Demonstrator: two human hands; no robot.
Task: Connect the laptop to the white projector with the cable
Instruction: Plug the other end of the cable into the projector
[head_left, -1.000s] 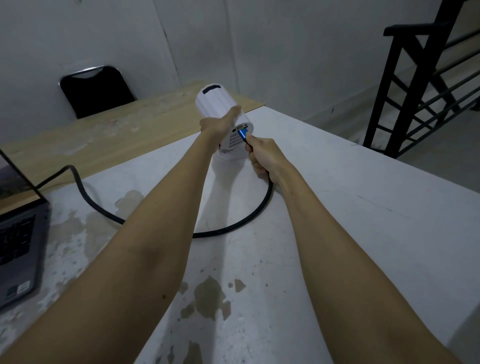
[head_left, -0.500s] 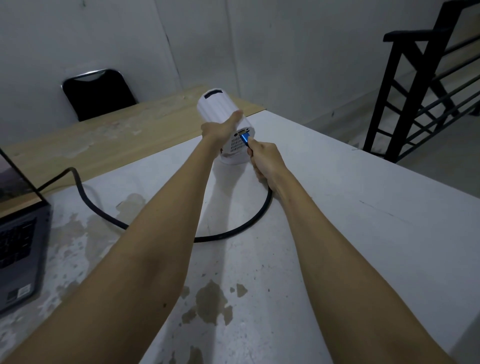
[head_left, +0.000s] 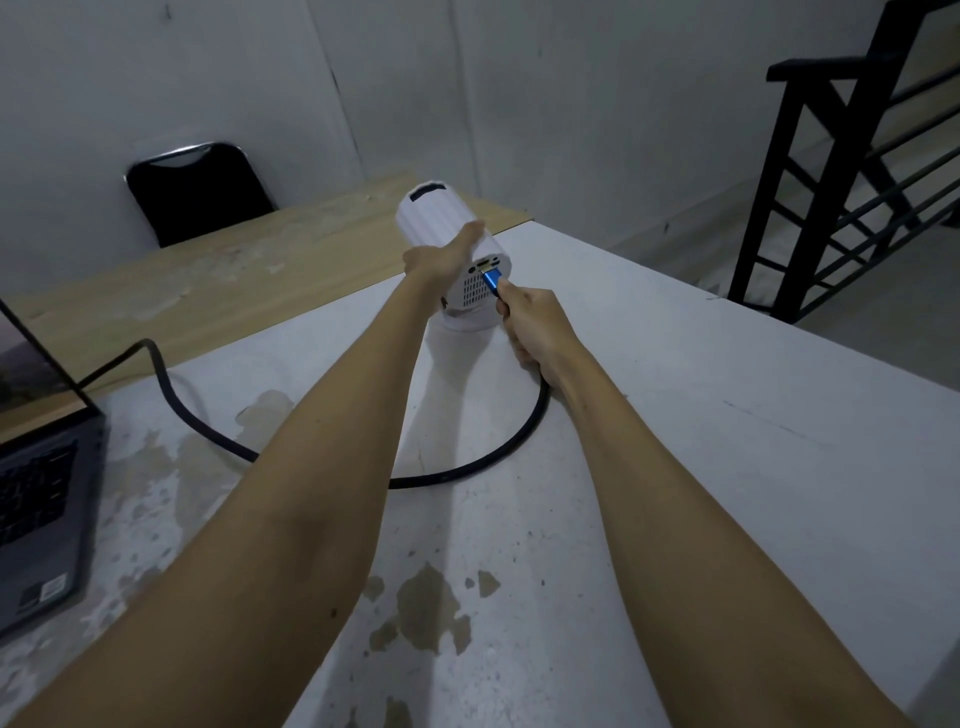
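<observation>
The white projector (head_left: 435, 218), a tilted cylinder, stands on the white table (head_left: 727, 467) near its far edge. My left hand (head_left: 441, 254) grips its side. My right hand (head_left: 535, 325) holds the blue plug (head_left: 492, 282) of the black cable (head_left: 467, 467), and the plug's tip sits at a port on the projector's rear face, above the vent grille. The cable loops across the table under my arms and runs left behind the open laptop (head_left: 36, 499) at the left edge. The cable's laptop end is hidden.
A wooden table (head_left: 234, 280) adjoins the white one at the back, with a black chair (head_left: 197, 192) behind it. A black stair railing (head_left: 857, 171) stands at the right, beyond the table's edge. Brown stains mark the tabletop near me.
The blue plug has stayed at the projector's rear ports, angled a little more toward them. Both hands keep their grip, and the view has shifted slightly.
</observation>
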